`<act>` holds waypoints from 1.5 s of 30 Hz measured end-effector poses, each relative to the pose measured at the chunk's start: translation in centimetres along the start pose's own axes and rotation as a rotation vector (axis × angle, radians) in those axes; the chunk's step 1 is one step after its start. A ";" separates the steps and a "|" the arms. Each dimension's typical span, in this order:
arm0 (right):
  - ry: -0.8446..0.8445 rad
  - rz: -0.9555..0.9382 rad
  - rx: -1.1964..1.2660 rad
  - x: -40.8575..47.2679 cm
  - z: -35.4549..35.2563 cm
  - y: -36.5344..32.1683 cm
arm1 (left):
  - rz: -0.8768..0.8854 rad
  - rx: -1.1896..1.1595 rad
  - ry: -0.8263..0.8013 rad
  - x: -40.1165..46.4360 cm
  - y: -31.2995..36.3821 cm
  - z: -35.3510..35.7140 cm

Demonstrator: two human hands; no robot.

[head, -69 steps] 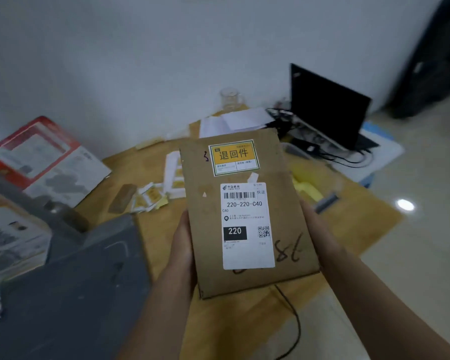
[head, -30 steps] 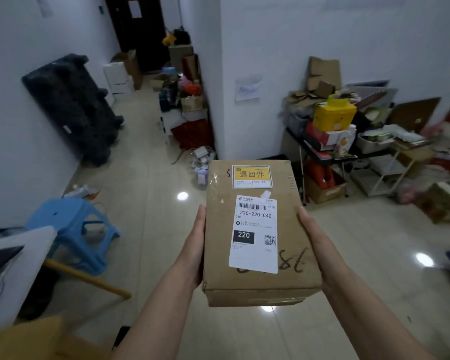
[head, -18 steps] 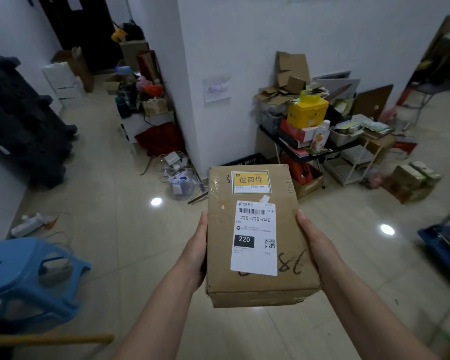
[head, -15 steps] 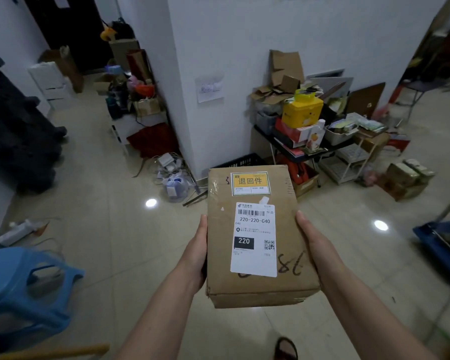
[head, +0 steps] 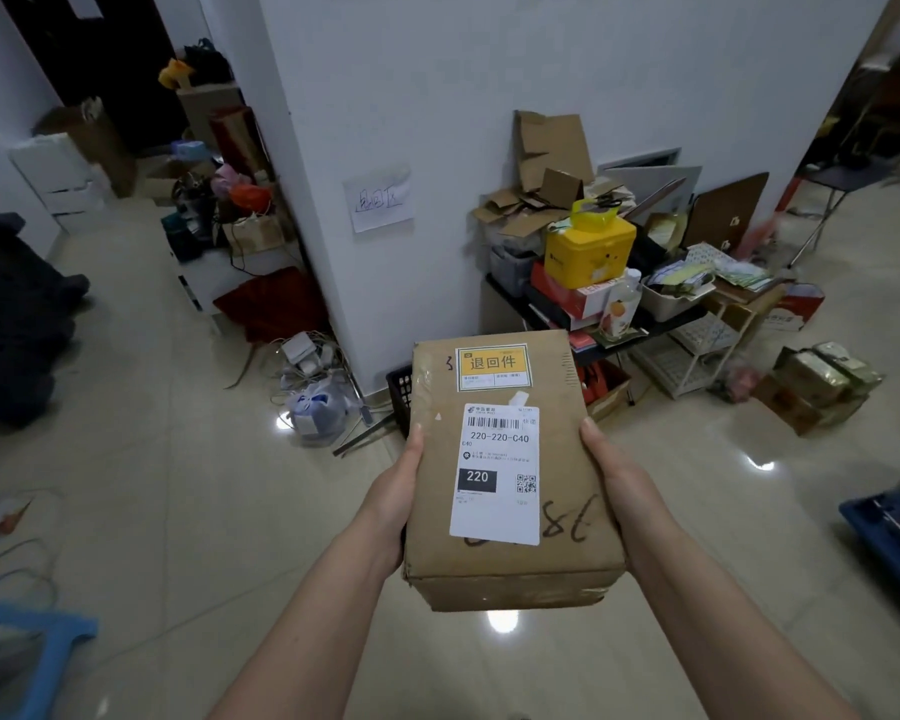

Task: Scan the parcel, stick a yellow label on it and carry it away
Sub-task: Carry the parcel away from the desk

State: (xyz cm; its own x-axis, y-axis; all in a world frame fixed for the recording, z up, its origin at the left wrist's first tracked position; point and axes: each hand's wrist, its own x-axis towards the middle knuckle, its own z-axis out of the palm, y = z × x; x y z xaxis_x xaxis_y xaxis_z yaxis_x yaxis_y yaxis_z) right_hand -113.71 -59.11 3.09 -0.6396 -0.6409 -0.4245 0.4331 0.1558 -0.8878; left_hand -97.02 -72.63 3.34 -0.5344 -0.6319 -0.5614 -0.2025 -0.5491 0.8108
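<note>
A brown cardboard parcel (head: 557, 439) is held flat in front of me at chest height, above the tiled floor. On its top sits a yellow label (head: 493, 367) near the far edge and a white shipping label (head: 497, 472) with a barcode below it. My left hand (head: 396, 498) presses the parcel's left side and my right hand (head: 611, 472) its right side, fingers pointing forward. "38" is handwritten near the right hand.
A white wall corner (head: 437, 148) with a paper note (head: 381, 200) is straight ahead. A black crate (head: 400, 394) sits at its foot. A cluttered rack with a yellow box (head: 588, 252) stands to the right, a blue stool (head: 32, 646) at lower left, a blue cart (head: 889, 532) at right.
I have turned away from the wooden table and walked with the parcel towards the wall corner. The rack and crate are closer. The grip on the parcel is unchanged.
</note>
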 end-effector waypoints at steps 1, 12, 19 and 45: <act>0.000 -0.012 -0.011 1.7 -0.5 -0.9 | 0.004 -0.001 0.005 1.4 0.9 1.0; -0.062 -0.009 -0.086 18.7 0.5 -7.4 | 0.019 -0.060 0.094 16.7 8.2 4.5; -0.029 0.017 -0.132 31.8 4.5 -12.5 | 0.020 -0.098 0.112 28.8 15.0 4.3; -0.196 0.225 -0.416 73.8 11.2 -16.8 | -0.087 -0.178 0.405 64.3 24.5 6.2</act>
State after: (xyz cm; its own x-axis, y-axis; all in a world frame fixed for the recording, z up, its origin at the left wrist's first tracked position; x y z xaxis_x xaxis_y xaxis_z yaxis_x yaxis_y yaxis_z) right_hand -161.10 -117.45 -11.30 -0.4115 -0.6795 -0.6074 0.2311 0.5669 -0.7907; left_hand -141.46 -123.29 -11.85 -0.1505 -0.7225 -0.6748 -0.0693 -0.6732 0.7362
